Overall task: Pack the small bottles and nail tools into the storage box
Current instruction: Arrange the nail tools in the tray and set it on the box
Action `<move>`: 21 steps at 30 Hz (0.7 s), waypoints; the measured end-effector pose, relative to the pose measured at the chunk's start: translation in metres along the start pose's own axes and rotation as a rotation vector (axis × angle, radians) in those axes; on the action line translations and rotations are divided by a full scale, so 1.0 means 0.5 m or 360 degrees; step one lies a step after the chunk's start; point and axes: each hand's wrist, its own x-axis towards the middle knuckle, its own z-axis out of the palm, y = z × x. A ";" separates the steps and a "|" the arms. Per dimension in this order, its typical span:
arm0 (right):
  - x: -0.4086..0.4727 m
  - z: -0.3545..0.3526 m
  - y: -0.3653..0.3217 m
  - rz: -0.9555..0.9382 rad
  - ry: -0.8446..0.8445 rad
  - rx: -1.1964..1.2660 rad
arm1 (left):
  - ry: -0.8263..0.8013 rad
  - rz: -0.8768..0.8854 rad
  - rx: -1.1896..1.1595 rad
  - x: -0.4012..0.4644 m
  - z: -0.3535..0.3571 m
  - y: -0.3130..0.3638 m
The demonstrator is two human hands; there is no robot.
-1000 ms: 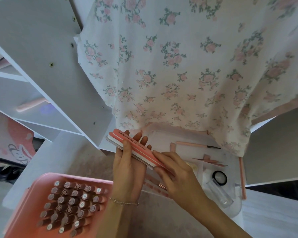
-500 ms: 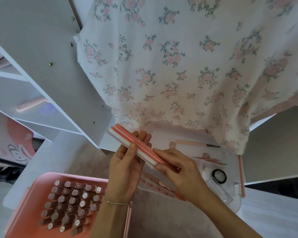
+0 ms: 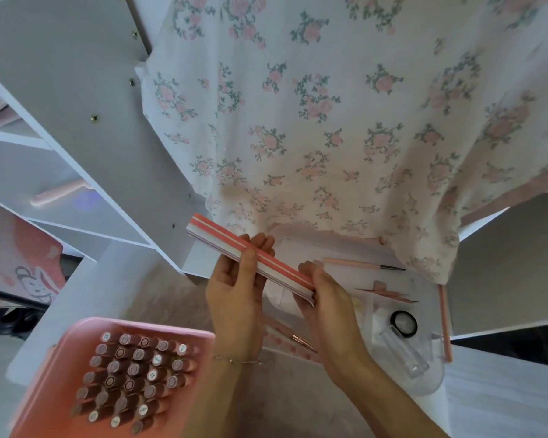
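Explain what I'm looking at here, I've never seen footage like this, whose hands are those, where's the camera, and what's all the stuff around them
There is no machine here. The camera sits on a person's head and looks down, so you see their own floral clothing at the top and their two bare hands below it.

The left hand and the right hand together hold a stack of nail files, pink and white, one hand at each end region of it.

At the lower left is a pink storage box filled with rows of small bottles, seen from their caps.

Under the hands to the right lies a clear tray. In it are a thin pink brush, a round black-rimmed pot and some other small tools I cannot name.

White shelving stands on the left.
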 end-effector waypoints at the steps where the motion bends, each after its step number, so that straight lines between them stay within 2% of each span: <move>1: 0.002 -0.004 -0.003 -0.0034 0.0036 -0.0081 | 0.0002 -0.0013 -0.0013 0.002 -0.006 0.000; 3: 0.003 -0.017 -0.007 -0.0012 0.0079 -0.0094 | -0.0003 -0.0035 -0.0078 0.006 -0.019 0.002; 6: 0.001 -0.022 -0.012 0.0243 0.0014 0.0432 | -0.0023 -0.0010 -0.0143 0.002 -0.019 -0.001; 8: -0.003 -0.013 -0.020 0.0312 -0.0025 0.0707 | -0.0042 0.0012 -0.0107 -0.003 -0.011 -0.004; 15: 0.006 -0.015 -0.022 0.0184 0.0073 0.0824 | -0.0021 -0.0036 0.0131 -0.006 -0.028 -0.013; 17: 0.006 -0.019 -0.017 0.0159 0.0003 0.0693 | -0.0026 -0.0069 0.0119 -0.004 -0.032 -0.011; 18: 0.005 -0.024 -0.015 0.0119 -0.0041 0.0474 | -0.0030 -0.0092 0.0102 -0.001 -0.034 -0.008; 21: 0.000 -0.058 -0.019 -0.0219 -0.0134 -0.0764 | -0.0110 -0.0154 0.0111 0.008 -0.045 0.007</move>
